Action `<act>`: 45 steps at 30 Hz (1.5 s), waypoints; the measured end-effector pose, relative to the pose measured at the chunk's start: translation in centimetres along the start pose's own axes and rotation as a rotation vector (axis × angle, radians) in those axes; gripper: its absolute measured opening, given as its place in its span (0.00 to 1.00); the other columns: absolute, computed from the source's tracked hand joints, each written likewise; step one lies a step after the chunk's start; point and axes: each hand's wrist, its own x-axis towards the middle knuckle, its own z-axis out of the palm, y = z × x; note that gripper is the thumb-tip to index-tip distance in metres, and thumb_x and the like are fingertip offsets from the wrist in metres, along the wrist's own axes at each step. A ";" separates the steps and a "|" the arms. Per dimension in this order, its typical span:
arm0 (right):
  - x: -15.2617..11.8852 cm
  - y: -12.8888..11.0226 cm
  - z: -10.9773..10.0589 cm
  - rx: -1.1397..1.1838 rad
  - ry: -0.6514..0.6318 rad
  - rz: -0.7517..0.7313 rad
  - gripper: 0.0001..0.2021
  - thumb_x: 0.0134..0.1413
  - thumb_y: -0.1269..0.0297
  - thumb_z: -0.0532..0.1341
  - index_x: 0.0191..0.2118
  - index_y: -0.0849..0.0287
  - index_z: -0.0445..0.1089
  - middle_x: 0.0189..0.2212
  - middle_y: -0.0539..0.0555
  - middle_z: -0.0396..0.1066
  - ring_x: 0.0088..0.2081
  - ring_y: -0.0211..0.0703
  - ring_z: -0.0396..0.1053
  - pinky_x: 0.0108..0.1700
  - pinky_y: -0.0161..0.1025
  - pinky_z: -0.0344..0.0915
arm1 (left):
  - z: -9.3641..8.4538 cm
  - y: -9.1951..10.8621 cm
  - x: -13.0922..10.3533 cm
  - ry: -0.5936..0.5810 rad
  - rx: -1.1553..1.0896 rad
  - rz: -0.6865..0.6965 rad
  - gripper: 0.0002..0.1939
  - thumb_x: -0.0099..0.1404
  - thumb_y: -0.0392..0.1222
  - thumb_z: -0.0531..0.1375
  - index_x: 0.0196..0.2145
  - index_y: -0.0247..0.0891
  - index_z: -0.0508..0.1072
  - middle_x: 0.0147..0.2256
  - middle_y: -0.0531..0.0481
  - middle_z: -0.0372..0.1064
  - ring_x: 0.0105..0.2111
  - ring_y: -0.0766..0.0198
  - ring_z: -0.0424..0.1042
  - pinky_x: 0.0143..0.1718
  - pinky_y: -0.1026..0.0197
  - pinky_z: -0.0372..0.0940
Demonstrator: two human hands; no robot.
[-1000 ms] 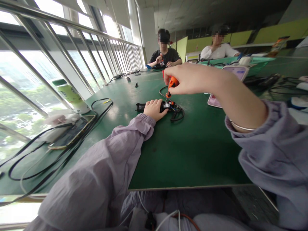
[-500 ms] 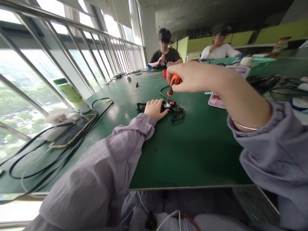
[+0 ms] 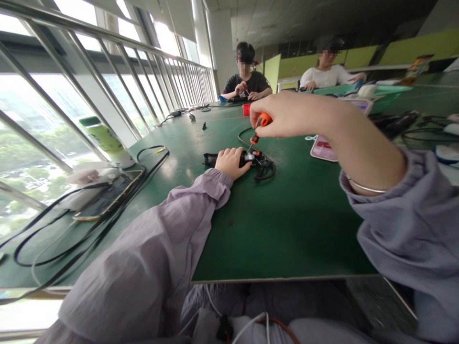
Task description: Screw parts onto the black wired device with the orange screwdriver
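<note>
My left hand (image 3: 232, 162) is wrapped over a black cylindrical device (image 3: 211, 159) lying on the green table (image 3: 287, 229), pinning it down. Wires and a bright metal part (image 3: 249, 156) show at the device's right end, beside a loop of black cable (image 3: 266, 173). In my right hand (image 3: 283, 112) is an orange and black screwdriver (image 3: 263, 120), gripped by its handle from above. Its shaft slants down to the left, and the tip meets the device near the metal part. Exactly what the tip touches is too small to tell.
On the left lie a phone (image 3: 107, 198), black straps (image 3: 124, 210) and a green bottle (image 3: 107, 142). At right are a pink-framed case (image 3: 322, 149) and a green basket (image 3: 389, 98). Two people sit across the table, one (image 3: 247, 79) handling a similar tool. A metal railing (image 3: 118, 45) runs along the windows.
My right hand and the screwdriver handle have shifted slightly right, changing the tool's tilt a little. My left hand has not moved. The person at right has lowered a hand from near the head.
</note>
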 end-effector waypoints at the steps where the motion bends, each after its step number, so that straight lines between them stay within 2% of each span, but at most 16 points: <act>1: 0.0 0.0 0.0 0.010 -0.013 0.009 0.14 0.48 0.62 0.57 0.42 0.59 0.70 0.33 0.57 0.73 0.30 0.45 0.69 0.32 0.39 0.57 | 0.0 0.0 0.0 0.000 0.001 0.000 0.28 0.64 0.54 0.51 0.55 0.33 0.61 0.48 0.43 0.67 0.48 0.50 0.63 0.49 0.52 0.54; 5: 0.1 0.1 0.1 0.055 -0.087 0.043 0.16 0.52 0.59 0.55 0.44 0.60 0.69 0.29 0.56 0.72 0.25 0.42 0.68 0.30 0.39 0.58 | -0.1 0.1 0.0 -0.011 -0.001 -0.007 0.28 0.64 0.54 0.51 0.55 0.33 0.60 0.48 0.42 0.66 0.48 0.50 0.63 0.49 0.52 0.54; 12: -0.2 -0.2 -0.1 0.015 -0.030 -0.014 0.14 0.52 0.63 0.54 0.42 0.62 0.70 0.34 0.60 0.73 0.24 0.40 0.66 0.30 0.40 0.56 | 0.1 0.0 0.0 0.000 0.001 0.005 0.28 0.64 0.54 0.51 0.55 0.33 0.61 0.47 0.42 0.66 0.48 0.50 0.63 0.48 0.52 0.55; 22: 0.3 -0.1 0.1 0.036 -0.073 -0.015 0.16 0.52 0.60 0.54 0.44 0.60 0.70 0.34 0.57 0.72 0.23 0.39 0.66 0.28 0.38 0.57 | -0.1 0.1 0.0 -0.007 -0.011 -0.006 0.28 0.64 0.54 0.51 0.55 0.33 0.61 0.48 0.42 0.66 0.48 0.50 0.63 0.49 0.52 0.55; 35: 0.1 -0.2 0.0 0.051 -0.105 -0.003 0.16 0.54 0.58 0.53 0.43 0.60 0.70 0.29 0.57 0.72 0.21 0.40 0.67 0.28 0.38 0.58 | -0.1 0.1 0.0 -0.011 -0.011 -0.004 0.28 0.64 0.54 0.50 0.55 0.34 0.61 0.48 0.42 0.66 0.48 0.50 0.63 0.49 0.52 0.54; 45: 0.3 -0.2 0.3 0.075 -0.122 -0.008 0.16 0.53 0.56 0.54 0.44 0.57 0.70 0.25 0.54 0.71 0.24 0.44 0.68 0.29 0.40 0.58 | -0.1 0.1 -0.1 -0.014 -0.021 -0.011 0.28 0.63 0.54 0.51 0.55 0.34 0.60 0.49 0.42 0.66 0.49 0.50 0.63 0.49 0.52 0.54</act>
